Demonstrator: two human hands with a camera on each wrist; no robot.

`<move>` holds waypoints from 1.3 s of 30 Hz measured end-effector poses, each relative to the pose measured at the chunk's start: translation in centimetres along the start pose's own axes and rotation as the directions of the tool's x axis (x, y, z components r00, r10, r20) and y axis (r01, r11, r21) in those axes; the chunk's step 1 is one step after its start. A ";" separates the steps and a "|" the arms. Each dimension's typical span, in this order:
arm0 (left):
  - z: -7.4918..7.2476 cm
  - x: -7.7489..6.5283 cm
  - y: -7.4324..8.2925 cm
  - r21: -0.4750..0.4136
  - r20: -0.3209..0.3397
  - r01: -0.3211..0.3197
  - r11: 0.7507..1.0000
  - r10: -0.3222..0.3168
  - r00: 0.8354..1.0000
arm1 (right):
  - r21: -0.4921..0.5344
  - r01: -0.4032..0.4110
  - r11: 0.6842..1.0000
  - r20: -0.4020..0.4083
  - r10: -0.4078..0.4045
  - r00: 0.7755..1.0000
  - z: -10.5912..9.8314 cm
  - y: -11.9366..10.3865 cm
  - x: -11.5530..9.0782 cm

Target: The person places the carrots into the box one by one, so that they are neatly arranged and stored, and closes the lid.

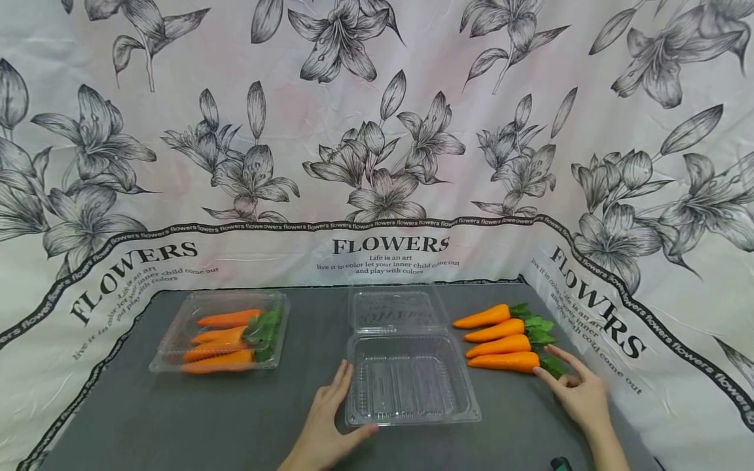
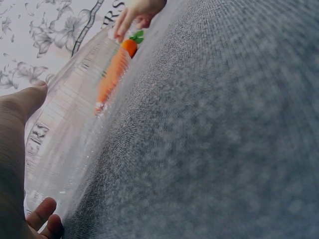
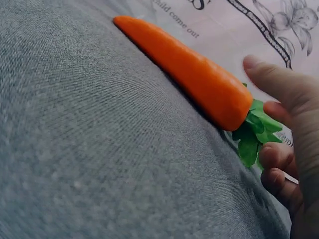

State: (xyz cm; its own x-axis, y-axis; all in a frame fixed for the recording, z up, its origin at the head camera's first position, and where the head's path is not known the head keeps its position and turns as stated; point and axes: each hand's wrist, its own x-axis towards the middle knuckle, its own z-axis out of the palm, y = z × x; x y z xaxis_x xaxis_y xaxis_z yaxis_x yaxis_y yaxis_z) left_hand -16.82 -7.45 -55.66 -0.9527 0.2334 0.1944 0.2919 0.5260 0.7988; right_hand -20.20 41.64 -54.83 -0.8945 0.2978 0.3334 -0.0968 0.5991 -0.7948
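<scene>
An open clear plastic clamshell box [image 1: 412, 379] stands mid-table, its lid folded back behind it. My left hand [image 1: 330, 409] rests at the box's front left corner, fingers straight along the side and thumb at the front edge. Several orange carrots with green leaves lie in a row to the right of the box. At the leafy end of the nearest carrot [image 1: 503, 362] is my right hand [image 1: 583, 392], thumb and index finger spread around the leaves. In the right wrist view that carrot [image 3: 192, 69] lies on the cloth, with fingertips right beside its leaves [image 3: 256, 127].
On the left stands a closed clear box [image 1: 159, 356] with several carrots inside. A dark object [image 1: 561, 464] shows at the front edge near my right forearm. A flower-printed cloth [image 1: 377, 150] rises behind and beside the grey tabletop [image 1: 235, 425].
</scene>
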 end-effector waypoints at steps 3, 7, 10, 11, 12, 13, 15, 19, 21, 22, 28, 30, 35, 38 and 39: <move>0.0 0.0 0.0 -0.013 0.007 0.008 1.000 -0.008 1.000 | -0.036 -0.013 0.999 0.056 0.015 0.998 0.2 0.3 0.0; 0.0 0.0 -0.1 -0.036 0.023 0.020 0.999 -0.019 1.000 | -0.081 -0.003 0.997 0.079 0.010 0.997 0.4 0.5 0.0; 0.0 -0.1 -0.2 -0.048 0.031 0.026 0.999 -0.025 0.999 | -0.108 -0.010 0.994 0.101 0.021 0.995 0.6 0.5 0.0; 0.0 -0.1 -0.2 -0.050 0.032 0.027 0.998 -0.025 0.999 | -0.117 -0.016 0.993 0.109 0.029 0.994 0.7 0.5 0.0; 0.0 -0.1 -0.2 -0.051 0.033 0.027 0.998 -0.025 0.999 | -0.127 -0.021 0.992 0.118 0.036 0.992 0.7 0.4 0.0; 0.0 -0.1 -0.2 -0.051 0.034 0.027 0.998 -0.025 0.999 | -0.136 -0.026 0.990 0.126 0.043 0.991 0.7 0.4 0.0; 0.0 -0.2 -0.3 -0.052 0.036 0.029 0.998 -0.027 0.999 | -0.153 -0.032 0.988 0.139 0.054 0.989 0.8 0.5 0.1; 0.0 -0.1 -0.2 -0.056 0.041 0.041 0.998 -0.039 0.998 | -0.176 -0.023 0.984 0.149 0.050 0.987 0.8 0.6 0.1; -0.1 -0.1 -0.2 -0.058 0.042 0.044 0.997 -0.041 0.998 | -0.189 -0.004 0.982 0.162 0.035 0.986 0.8 0.7 0.2; -0.1 -0.1 -0.1 -0.059 0.044 0.044 0.997 -0.042 0.998 | -0.195 0.007 0.981 0.171 0.027 0.985 0.8 0.7 0.2; 0.0 -0.1 -0.2 -0.066 0.049 0.046 0.997 -0.043 0.998 | -0.221 0.038 0.974 0.215 0.010 0.977 0.9 0.7 0.3; -0.1 -0.1 -0.2 -0.067 0.055 0.049 0.997 -0.046 0.997 | -0.227 0.037 0.973 0.223 0.015 0.975 0.9 0.5 0.2; -0.2 0.0 -0.1 -0.068 0.070 0.076 0.995 -0.071 0.995 | -0.217 0.030 0.976 0.231 0.022 0.973 0.8 0.5 0.3; -0.2 0.1 0.0 -0.063 0.066 0.080 0.995 -0.076 0.995 | -0.195 0.011 0.981 0.228 0.034 0.973 0.7 0.5 0.2; -0.2 0.2 0.0 -0.063 0.064 0.078 0.995 -0.074 0.995 | -0.185 0.002 0.983 0.225 0.040 0.974 0.7 0.4 0.2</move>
State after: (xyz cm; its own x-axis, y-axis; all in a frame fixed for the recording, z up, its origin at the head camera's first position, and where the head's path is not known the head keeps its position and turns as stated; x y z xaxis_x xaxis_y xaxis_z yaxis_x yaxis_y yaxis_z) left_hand -17.00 -7.59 -55.55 -0.9644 0.2456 0.0985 0.2112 0.4898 0.8459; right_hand -20.71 41.46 -55.44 -0.9729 0.1467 0.1788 -0.0167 0.7267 -0.6867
